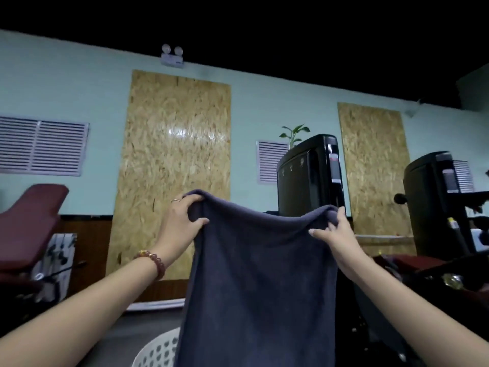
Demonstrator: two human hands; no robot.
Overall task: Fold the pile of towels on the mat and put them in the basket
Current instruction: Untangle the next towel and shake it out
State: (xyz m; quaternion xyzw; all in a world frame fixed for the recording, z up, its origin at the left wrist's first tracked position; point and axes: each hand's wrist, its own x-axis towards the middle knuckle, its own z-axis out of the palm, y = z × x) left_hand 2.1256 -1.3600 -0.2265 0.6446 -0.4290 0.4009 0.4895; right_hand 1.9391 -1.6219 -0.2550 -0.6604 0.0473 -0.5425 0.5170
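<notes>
Dark blue-grey towel [259, 274] hangs, top corners pinched by left hand [182, 221] & right hand [336, 234]

Both arms raised forward, left hand [182, 221] and right hand [336, 234] with fingers [194, 198] curled, pinching cloth

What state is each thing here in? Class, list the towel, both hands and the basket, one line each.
towel, held up, hanging down, top edge sagging in the middle.
left hand, grips the towel's top left corner.
right hand, grips the towel's top right corner.
white basket, partly hidden behind the towel; contents not visible.
</notes>
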